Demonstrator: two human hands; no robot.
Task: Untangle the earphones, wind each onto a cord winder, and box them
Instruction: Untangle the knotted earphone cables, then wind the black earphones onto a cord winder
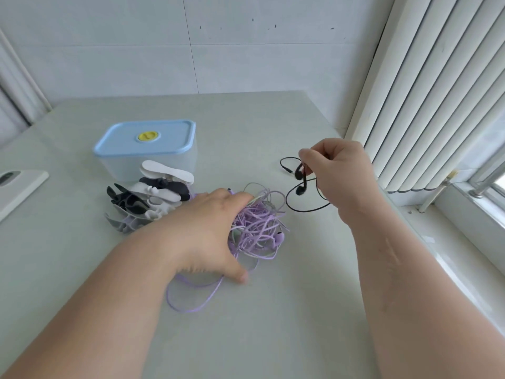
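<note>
Black earphones (300, 190): thin cord, two buds, hanging over the table (273, 324) at right; your right hand (344, 176) pinches them with closed fingers.
Purple earphone tangle (259, 228): table centre, your left hand (210, 228) on it, fingers curled into the cords.
Cord winders (153, 195), black, white and lilac: heaped against the translucent box (147, 143), blue lid on.

No legible text, label, brand or number anywhere. Yellow disc (147, 136) in the middle of the blue lid (169, 146) on the box (120, 165), far-left part of the table (273, 324): some mark on it, too blurred to read. White device (19, 187) at the table's left edge: dark window, unreadable.
</note>
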